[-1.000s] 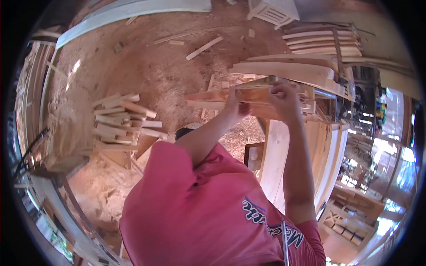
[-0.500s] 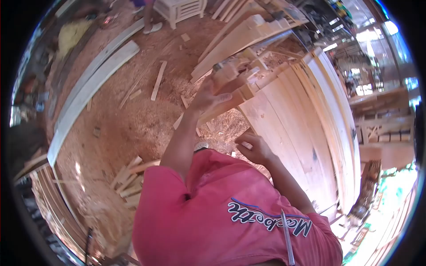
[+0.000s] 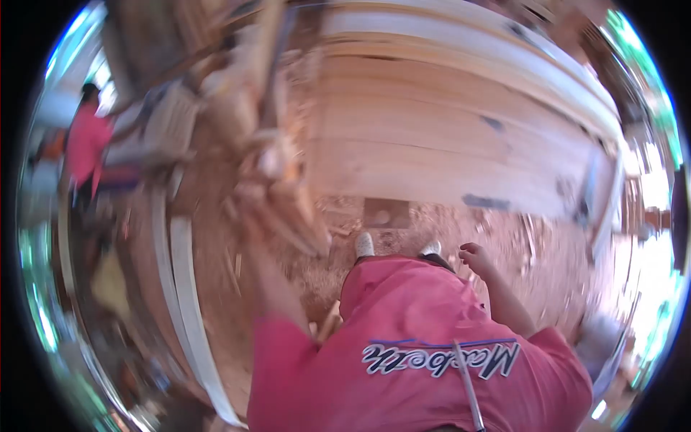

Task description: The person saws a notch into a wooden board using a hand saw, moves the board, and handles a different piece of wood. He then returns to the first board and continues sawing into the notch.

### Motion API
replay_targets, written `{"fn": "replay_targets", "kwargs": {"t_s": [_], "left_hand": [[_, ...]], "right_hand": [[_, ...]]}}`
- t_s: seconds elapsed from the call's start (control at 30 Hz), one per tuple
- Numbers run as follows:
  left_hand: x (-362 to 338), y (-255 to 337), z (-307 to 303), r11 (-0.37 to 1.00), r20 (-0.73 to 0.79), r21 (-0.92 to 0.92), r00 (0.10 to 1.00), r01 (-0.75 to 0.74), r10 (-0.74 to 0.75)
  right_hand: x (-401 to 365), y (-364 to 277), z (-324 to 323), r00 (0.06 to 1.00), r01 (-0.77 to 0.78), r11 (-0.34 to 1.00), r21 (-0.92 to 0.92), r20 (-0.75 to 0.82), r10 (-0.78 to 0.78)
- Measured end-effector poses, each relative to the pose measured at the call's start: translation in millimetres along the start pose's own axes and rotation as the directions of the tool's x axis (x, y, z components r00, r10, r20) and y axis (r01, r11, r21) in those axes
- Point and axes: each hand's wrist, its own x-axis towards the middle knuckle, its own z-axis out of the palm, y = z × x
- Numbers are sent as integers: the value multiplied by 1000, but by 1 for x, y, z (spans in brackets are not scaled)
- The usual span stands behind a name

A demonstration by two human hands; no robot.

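Smeared by motion, my left hand (image 3: 253, 209) is beside a brown wooden piece (image 3: 299, 216) at the left end of the plank surface; whether its fingers hold the piece is unclear. My right hand (image 3: 476, 258) hangs over the ground near the front edge of the wide wooden planks (image 3: 425, 137), its fingers loosely bent and apart, with nothing visible in them. A blurred clutter of wood (image 3: 248, 108) stands beyond my left hand.
Long pale boards (image 3: 191, 295) lie on the sawdust-covered ground at the left. Another person (image 3: 88, 144) in a pink top stands at the far left, near a slatted wooden item (image 3: 171, 122). A small dark block (image 3: 386, 213) is below the planks' front edge.
The view has turned to the right, so the planks now stretch across the top. My right hand has moved away from the planks' near corner, and both shoes have come into view.
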Motion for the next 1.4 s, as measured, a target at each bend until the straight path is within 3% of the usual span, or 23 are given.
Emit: {"fn": "replay_targets", "kwargs": {"t_s": [0.03, 0.07, 0.1, 0.13, 0.23, 0.33, 0.4, 0.43, 0.5, 0.57, 0.67, 0.73, 0.8, 0.87, 0.93, 1.0, 1.07, 1.13, 1.17, 1.2, 1.27, 1.33, 1.4], "left_hand": [[7, 8, -3, 997, 44, 52, 997, -60, 58], [12, 9, -9, 991, 113, 98, 990, -94, 83], [13, 9, -4, 988, 132, 125, 988, -92, 75], [8, 7, 7, 984, 140, 151, 987, -94, 73], [-2, 8, 4, 920, 72, 300, 968, -250, 240], [-42, -17, -27, 735, 81, 532, 890, -420, 449], [-82, -55, -64, 651, 190, 666, 927, -363, 323], [-103, -79, -79, 599, 238, 733, 946, -323, 219], [-144, -119, -94, 421, 289, 888, 937, -187, -194], [-186, -151, -77, 151, 270, 963, 767, -224, -583], [-237, -189, 0, 41, 326, 881, 544, -471, -773], [-280, -209, 66, 57, 386, 805, 449, -590, -806], [-321, -227, 119, 98, 437, 758, 390, -645, -811], [-358, -239, 186, 393, 522, 771, 144, -501, -841], [-414, -225, 240, 421, 524, 745, 63, -517, -849], [-485, -203, 272, 456, 519, 725, -25, -516, -854], [-548, -185, 295, 570, 638, 599, -96, -563, -764], [-600, -182, 316, 613, 642, 576, -164, -541, -749], [-617, -195, 328, 629, 625, 514, -248, -584, -740], [-634, -205, 338, 645, 597, 448, -330, -619, -731], [-686, -208, 358, 615, 553, 432, -345, -660, -759], [-729, -231, 382, 630, 442, 349, -472, -693, -763], [-773, -253, 403, 628, 401, 323, -498, -708, -768]], "right_hand": [[-4, 39, -4, 995, -55, 995, 80, -83, 62], [-10, 81, -7, 963, -229, 970, 79, -124, 237], [-25, 121, -10, 899, -400, 912, 93, -153, 410], [-40, 148, -6, 809, -527, 816, 238, -151, 568], [-101, 156, -4, 749, -571, 738, 359, -140, 648], [-107, 173, 4, 791, -440, 774, 456, -212, 575], [-93, 201, 19, 759, -211, 788, 579, -411, 505], [-81, 222, 23, 749, -248, 818, 519, -433, 502], [-86, 210, 1, 719, -284, 806, 519, -441, 538], [-91, 202, -21, 693, -317, 804, 503, -456, 559], [-90, 228, -41, 731, -158, 671, 725, -371, 573], [-89, 267, -45, 799, -120, 708, 696, -355, 485], [-93, 304, -51, 755, -65, 673, 737, -404, 516], [-97, 336, -51, 701, -15, 625, 780, -438, 563], [-101, 366, -45, 492, 106, 298, 949, -310, 814], [-105, 394, -44, 412, 90, 107, 990, -135, 901], [-118, 403, -46, 521, 35, 76, 997, -83, 849], [-128, 410, -49, 534, 50, 73, 996, -89, 841], [-129, 414, -46, 557, 47, 69, 996, -84, 826], [-130, 419, -42, 549, 61, 59, 996, -83, 832], [-131, 436, -34, 543, 119, -93, 989, 14, 840], [-131, 443, -32, 527, 154, -183, 971, 76, 846], [-139, 441, -38, 474, 158, -222, 962, 123, 872]]}}
